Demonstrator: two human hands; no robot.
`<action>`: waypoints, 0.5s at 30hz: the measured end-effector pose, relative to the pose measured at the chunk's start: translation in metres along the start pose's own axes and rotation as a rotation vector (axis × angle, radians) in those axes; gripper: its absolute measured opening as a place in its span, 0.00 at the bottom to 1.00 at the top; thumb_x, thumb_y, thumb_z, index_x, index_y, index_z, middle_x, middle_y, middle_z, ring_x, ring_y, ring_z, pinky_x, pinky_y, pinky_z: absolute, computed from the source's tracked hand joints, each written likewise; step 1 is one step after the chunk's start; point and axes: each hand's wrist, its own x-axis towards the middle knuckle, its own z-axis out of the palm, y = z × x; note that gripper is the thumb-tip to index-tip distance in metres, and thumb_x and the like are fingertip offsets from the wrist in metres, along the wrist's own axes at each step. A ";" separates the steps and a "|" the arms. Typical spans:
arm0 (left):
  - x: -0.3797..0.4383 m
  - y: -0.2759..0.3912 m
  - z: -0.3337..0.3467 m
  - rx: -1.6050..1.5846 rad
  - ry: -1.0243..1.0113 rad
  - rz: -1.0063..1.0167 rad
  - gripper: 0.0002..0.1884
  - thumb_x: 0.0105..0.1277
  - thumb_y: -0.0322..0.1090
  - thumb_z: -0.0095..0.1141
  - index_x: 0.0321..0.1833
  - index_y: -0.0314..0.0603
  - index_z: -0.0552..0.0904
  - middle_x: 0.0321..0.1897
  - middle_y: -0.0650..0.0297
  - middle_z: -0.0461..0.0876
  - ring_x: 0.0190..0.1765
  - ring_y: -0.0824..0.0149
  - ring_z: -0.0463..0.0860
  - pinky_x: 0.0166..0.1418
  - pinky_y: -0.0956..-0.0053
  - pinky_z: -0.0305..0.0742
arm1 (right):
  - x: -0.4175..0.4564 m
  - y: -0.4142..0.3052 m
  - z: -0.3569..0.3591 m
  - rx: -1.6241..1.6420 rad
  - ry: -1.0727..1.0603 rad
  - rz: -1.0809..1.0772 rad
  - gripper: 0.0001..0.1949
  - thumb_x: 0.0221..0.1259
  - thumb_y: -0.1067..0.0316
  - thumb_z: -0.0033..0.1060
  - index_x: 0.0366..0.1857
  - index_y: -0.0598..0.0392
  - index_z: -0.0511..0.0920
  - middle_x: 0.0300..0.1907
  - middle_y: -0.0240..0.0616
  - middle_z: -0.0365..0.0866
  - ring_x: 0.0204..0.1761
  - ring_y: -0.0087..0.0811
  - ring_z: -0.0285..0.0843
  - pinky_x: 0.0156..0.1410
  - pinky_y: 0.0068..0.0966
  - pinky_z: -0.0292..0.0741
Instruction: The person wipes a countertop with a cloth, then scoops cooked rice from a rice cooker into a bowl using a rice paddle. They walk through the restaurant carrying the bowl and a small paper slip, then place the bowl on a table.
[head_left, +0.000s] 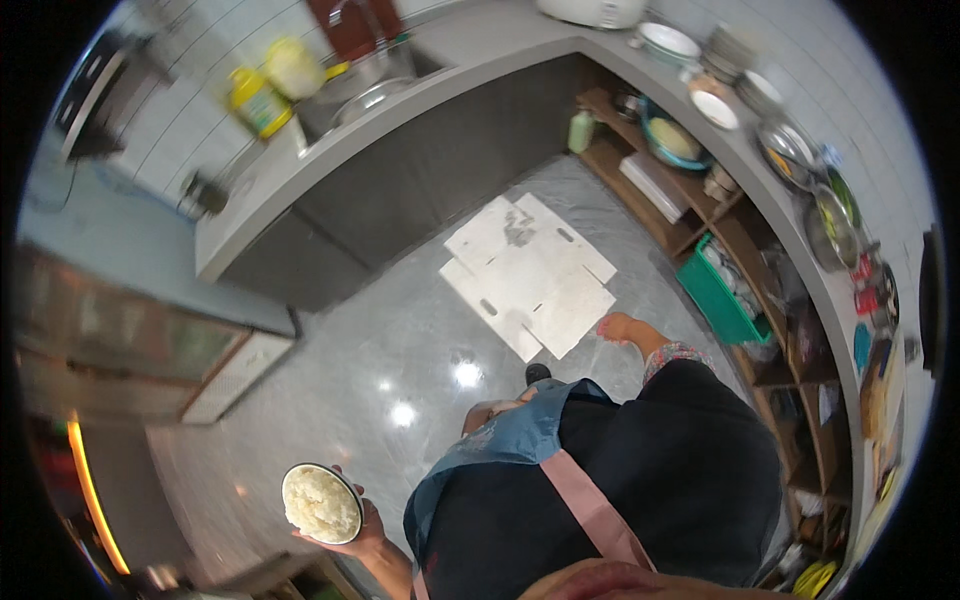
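Observation:
My left hand (365, 534) holds a bowl (359, 496) with a dark rim out at my left side. White cooked rice (319, 504) is heaped in it. The fingers wrap around the bowl's outer wall, and part of them is hidden behind it. My right hand is out of view. Before me on the grey floor lies a flattened white sheet (532, 274) with slots and a dark smudge, close to my foot (616, 328).
A grey counter (480, 60) curves ahead and right, with a sink (367, 101), yellow jug (259, 103) and several dishes. Beneath it are wooden shelves (709, 214) and a green basket (716, 296) projecting over the floor. A glass-fronted cabinet (135, 330) stands left.

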 end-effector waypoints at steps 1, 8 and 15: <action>0.020 -0.022 0.020 0.004 -0.003 -0.002 0.43 0.59 0.73 0.36 0.66 0.45 0.63 0.52 0.43 0.75 0.40 0.53 0.84 0.32 0.67 0.84 | -0.003 0.011 -0.013 0.077 -0.010 0.025 0.09 0.53 0.63 0.53 0.37 0.47 0.81 0.27 0.32 0.79 0.25 0.27 0.75 0.24 0.29 0.74; 0.007 -0.040 0.118 -0.048 -0.347 -0.158 0.42 0.58 0.73 0.38 0.66 0.47 0.64 0.54 0.45 0.74 0.48 0.50 0.81 0.36 0.65 0.82 | -0.122 0.049 -0.063 0.417 0.480 0.076 0.11 0.53 0.64 0.50 0.36 0.51 0.82 0.39 0.45 0.82 0.40 0.41 0.81 0.47 0.34 0.76; 0.125 -0.162 0.240 -0.190 -0.749 -0.681 0.39 0.59 0.69 0.44 0.65 0.48 0.64 0.55 0.41 0.71 0.55 0.43 0.75 0.44 0.49 0.80 | -0.111 0.071 -0.062 0.556 0.498 0.143 0.11 0.53 0.63 0.56 0.39 0.51 0.81 0.36 0.38 0.82 0.33 0.31 0.80 0.38 0.28 0.76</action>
